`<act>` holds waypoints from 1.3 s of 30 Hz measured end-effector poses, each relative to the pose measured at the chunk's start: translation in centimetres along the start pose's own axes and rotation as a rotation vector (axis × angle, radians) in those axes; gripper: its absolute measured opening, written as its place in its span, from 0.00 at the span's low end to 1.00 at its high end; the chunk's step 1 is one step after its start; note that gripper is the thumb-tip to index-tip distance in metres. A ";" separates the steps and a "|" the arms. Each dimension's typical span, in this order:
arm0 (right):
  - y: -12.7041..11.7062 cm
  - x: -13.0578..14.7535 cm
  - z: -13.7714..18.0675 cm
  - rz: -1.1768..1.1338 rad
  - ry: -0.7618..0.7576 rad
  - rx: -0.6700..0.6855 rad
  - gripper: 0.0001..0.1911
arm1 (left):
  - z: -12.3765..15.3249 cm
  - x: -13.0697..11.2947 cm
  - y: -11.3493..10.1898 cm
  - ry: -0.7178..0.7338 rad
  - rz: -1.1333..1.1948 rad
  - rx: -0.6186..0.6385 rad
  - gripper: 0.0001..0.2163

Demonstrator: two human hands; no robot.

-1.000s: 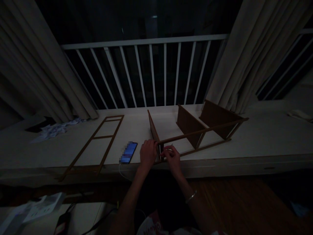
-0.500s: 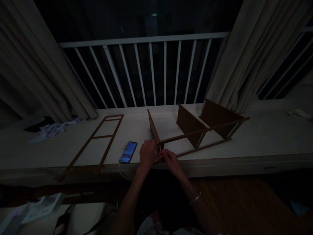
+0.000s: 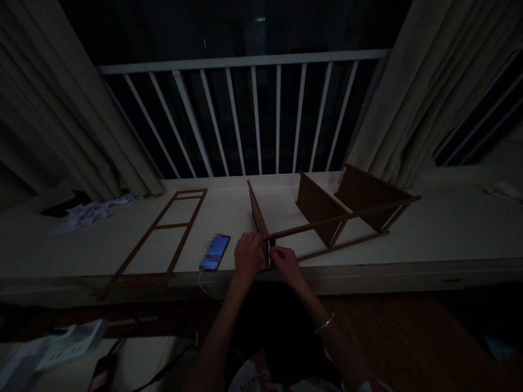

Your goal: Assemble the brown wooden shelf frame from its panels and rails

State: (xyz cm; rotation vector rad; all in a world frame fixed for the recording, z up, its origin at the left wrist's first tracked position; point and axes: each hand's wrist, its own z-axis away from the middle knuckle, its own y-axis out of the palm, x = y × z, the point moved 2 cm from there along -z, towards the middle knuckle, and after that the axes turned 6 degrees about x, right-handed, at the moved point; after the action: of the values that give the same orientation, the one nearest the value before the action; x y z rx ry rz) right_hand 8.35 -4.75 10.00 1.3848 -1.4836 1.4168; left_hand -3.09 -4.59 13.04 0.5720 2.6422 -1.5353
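Observation:
A brown shelf unit (image 3: 322, 204) lies on its side on the white window ledge, its boards standing upright between the rails. My left hand (image 3: 248, 253) is closed around its left end, at the corner where the end board (image 3: 256, 209) meets the long rail. Just to the right, inside that corner, my right hand (image 3: 286, 264) has its fingers pinched together close to the joint. Whatever those fingertips hold is too small and dark to make out. A phone (image 3: 215, 253) with a lit screen and a white cable lies left of my left hand.
A separate brown ladder-like frame (image 3: 180, 225) lies at left, its near end overhanging the ledge (image 3: 433, 239). Crumpled cloth or paper (image 3: 87, 215) lies farther left. White railings (image 3: 278, 120) and curtains (image 3: 384, 103) stand behind. A white container (image 3: 75, 345) is at lower left.
My right hand has shifted slightly up at the corner, its fingers more curled. My left hand keeps its grip. The whole view has moved a little.

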 end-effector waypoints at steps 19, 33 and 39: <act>-0.4 0.3 -0.1 -0.540 0.220 0.116 0.11 | 0.1 -0.2 -0.2 -0.043 -0.127 0.103 0.09; 0.0 0.7 0.1 -0.616 0.245 0.147 0.12 | 0.0 -0.3 -0.7 -0.015 -0.141 0.129 0.10; -0.3 0.8 -0.1 -0.559 0.243 0.141 0.11 | -0.1 -0.2 -0.8 -0.003 -0.145 0.138 0.08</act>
State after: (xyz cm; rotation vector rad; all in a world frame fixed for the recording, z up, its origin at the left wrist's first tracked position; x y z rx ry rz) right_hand 8.40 -4.82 10.88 1.4975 -0.7689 1.2801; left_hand -3.20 -4.95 13.80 0.3905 2.6435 -1.7672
